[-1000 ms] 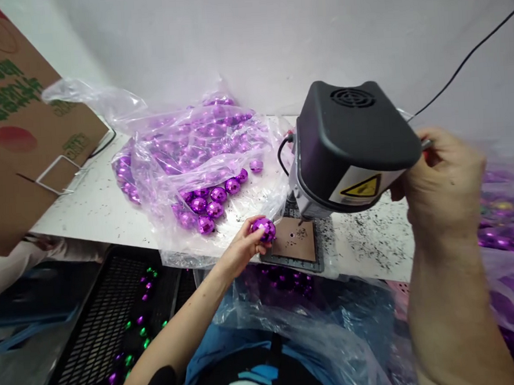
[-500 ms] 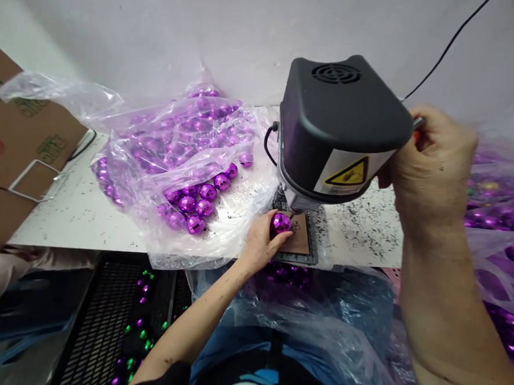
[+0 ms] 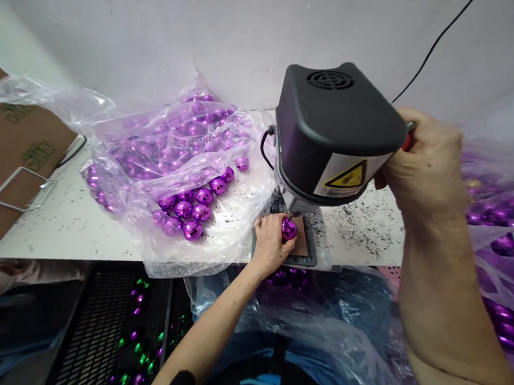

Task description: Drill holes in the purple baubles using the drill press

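A shiny purple faceted ball (image 3: 289, 229) is pinched in my left hand (image 3: 269, 243), just above the brown pad (image 3: 301, 243) on the base of a small drill press. The tip of the press meets the ball's top area, but the exact contact is hard to see. My right hand (image 3: 425, 165) wraps round the red-ended lever (image 3: 407, 142) at the right side of the black machine head (image 3: 335, 124). Left of the base, more purple balls (image 3: 192, 229) spill from a clear plastic bag (image 3: 178, 122).
Dark shavings (image 3: 363, 226) litter the white table (image 3: 107, 239). A cardboard box (image 3: 23, 143) stands at the left. Below it, a black crate (image 3: 86, 330) holds green and purple balls. Bagged purple balls (image 3: 502, 209) lie at the right. Clear plastic (image 3: 308, 323) covers my lap.
My left hand has turned and shifted slightly right with the ball, bringing it closer under the machine head. My right hand stays on the lever. The camera view has shifted slightly.
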Demonstrator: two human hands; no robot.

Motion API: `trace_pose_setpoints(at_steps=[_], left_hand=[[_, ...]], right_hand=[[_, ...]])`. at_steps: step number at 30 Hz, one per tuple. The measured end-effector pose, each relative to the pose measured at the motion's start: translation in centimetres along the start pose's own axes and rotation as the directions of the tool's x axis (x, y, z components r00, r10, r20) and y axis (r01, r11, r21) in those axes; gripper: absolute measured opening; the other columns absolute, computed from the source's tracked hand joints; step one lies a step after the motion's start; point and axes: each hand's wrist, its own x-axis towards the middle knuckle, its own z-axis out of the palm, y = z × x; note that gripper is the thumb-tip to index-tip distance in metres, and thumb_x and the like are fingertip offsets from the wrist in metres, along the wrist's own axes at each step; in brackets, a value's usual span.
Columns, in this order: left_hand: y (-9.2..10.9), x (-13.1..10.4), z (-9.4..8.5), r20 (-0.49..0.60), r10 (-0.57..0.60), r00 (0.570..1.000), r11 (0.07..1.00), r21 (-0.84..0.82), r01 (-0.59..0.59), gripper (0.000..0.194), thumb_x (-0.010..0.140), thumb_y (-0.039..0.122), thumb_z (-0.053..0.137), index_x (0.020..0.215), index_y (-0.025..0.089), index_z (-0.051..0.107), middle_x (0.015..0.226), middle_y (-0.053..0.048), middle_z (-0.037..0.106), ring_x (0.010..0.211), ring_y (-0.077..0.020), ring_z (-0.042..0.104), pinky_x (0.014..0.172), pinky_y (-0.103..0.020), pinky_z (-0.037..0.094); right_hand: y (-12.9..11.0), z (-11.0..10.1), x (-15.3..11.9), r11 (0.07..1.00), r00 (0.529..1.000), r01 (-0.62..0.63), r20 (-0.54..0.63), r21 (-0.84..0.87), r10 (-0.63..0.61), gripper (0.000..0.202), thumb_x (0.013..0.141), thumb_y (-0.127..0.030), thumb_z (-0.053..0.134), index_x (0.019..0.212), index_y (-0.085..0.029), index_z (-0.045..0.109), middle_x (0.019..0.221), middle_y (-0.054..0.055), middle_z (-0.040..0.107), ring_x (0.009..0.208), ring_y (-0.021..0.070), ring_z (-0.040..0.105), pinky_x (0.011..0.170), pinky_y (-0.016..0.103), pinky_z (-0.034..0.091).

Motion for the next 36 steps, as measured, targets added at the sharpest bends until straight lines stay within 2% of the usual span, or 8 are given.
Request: trace_pose_setpoints(at_steps=[4, 9, 17, 20, 25, 28, 32, 36], left_hand=[[0.1, -0.1, 0.4, -0.001, -0.01, 1.0, 1.0, -0.01, 0.01, 0.042, 0.085, 0.027, 0.071, 0.121, 0.024, 0.05, 0.116, -0.006, 0.063, 0.116, -0.0262, 0.056, 0.116, -0.053, 0.025], [-0.2, -0.2, 0.4, -0.012, 0.004, 1.0, 1.0, -0.03, -0.004, 0.04, 0.091, 0.042, 0.066, 0.121, 0.024, 0.049, 0.119, -0.007, 0.063, 0.116, -0.0253, 0.056, 0.116, -0.051, 0.025], [0.6, 0.2, 0.7, -0.09, -0.034, 0.995, 0.999, 0.007, 0.034, 0.033, 0.087, 0.036, 0.07, 0.113, 0.024, 0.053, 0.107, -0.005, 0.064, 0.108, -0.0264, 0.057, 0.116, -0.053, 0.026], [0.7, 0.2, 0.7, -0.092, -0.034, 0.995, 0.999, 0.02, 0.036, 0.029, 0.086, 0.033, 0.07, 0.109, 0.024, 0.055, 0.103, -0.004, 0.064, 0.105, -0.0254, 0.057, 0.114, -0.052, 0.028], [0.8, 0.2, 0.6, -0.101, -0.034, 0.994, 0.998, 0.042, 0.038, 0.025, 0.086, 0.033, 0.068, 0.105, 0.023, 0.054, 0.099, -0.003, 0.063, 0.101, -0.0244, 0.057, 0.112, -0.052, 0.03], [0.8, 0.2, 0.7, -0.1, -0.034, 0.994, 0.998, 0.052, 0.039, 0.025, 0.087, 0.034, 0.068, 0.105, 0.023, 0.054, 0.098, -0.003, 0.062, 0.101, -0.0247, 0.057, 0.113, -0.052, 0.029], [0.8, 0.2, 0.7, -0.11, -0.029, 0.993, 0.998, 0.058, 0.035, 0.027, 0.086, 0.032, 0.069, 0.105, 0.023, 0.054, 0.099, -0.004, 0.063, 0.101, -0.0248, 0.057, 0.112, -0.051, 0.03], [0.9, 0.2, 0.6, -0.112, -0.033, 0.993, 0.998, 0.058, 0.04, 0.026, 0.086, 0.031, 0.068, 0.105, 0.023, 0.053, 0.098, -0.004, 0.063, 0.101, -0.0251, 0.057, 0.11, -0.05, 0.031]], right_hand=[[0.1, 0.6, -0.4, 0.999, 0.998, -0.003, -0.07, 0.046, 0.006, 0.033, 0.081, -0.043, 0.064, 0.082, -0.011, 0.055, 0.054, -0.006, 0.041, 0.04, 0.0024, 0.04, 0.037, 0.013, 0.029], [0.4, 0.9, -0.3, 0.998, 0.996, 0.016, -0.083, 0.068, -0.011, 0.034, 0.081, -0.043, 0.063, 0.081, -0.011, 0.052, 0.055, -0.006, 0.037, 0.041, -0.0005, 0.037, 0.04, 0.012, 0.029], [0.2, 1.0, -0.4, 0.998, 0.99, 0.06, -0.123, -0.018, -0.062, 0.037, 0.085, -0.047, 0.06, 0.082, -0.01, 0.054, 0.06, -0.004, 0.039, 0.048, -0.0007, 0.04, 0.045, 0.013, 0.03], [0.2, 1.0, -1.8, 0.979, 0.964, 0.15, -0.198, -0.138, -0.176, 0.038, 0.088, -0.046, 0.057, 0.079, -0.01, 0.054, 0.059, -0.004, 0.037, 0.052, -0.0022, 0.035, 0.051, 0.014, 0.028], [1.5, 0.8, -6.8, 0.879, 0.842, 0.382, -0.284, -0.286, -0.458, 0.013, 0.088, -0.025, 0.059, 0.084, -0.013, 0.055, 0.066, -0.004, 0.044, 0.058, -0.0026, 0.038, 0.056, 0.013, 0.031], [2.3, 0.4, -8.8, 0.84, 0.835, 0.381, -0.246, -0.385, -0.492, 0.008, 0.083, -0.017, 0.063, 0.085, -0.015, 0.055, 0.064, -0.005, 0.044, 0.057, -0.0009, 0.038, 0.055, 0.015, 0.033], [2.2, 0.4, -9.2, 0.812, 0.831, 0.392, -0.212, -0.432, -0.514, 0.004, 0.083, -0.015, 0.058, 0.082, -0.015, 0.053, 0.064, -0.004, 0.045, 0.054, -0.0002, 0.035, 0.053, 0.017, 0.033], [2.9, 1.1, -9.7, 0.832, 0.837, 0.388, -0.227, -0.397, -0.498, 0.009, 0.085, -0.012, 0.054, 0.09, -0.017, 0.06, 0.067, -0.003, 0.052, 0.059, 0.0015, 0.046, 0.057, 0.018, 0.036]])
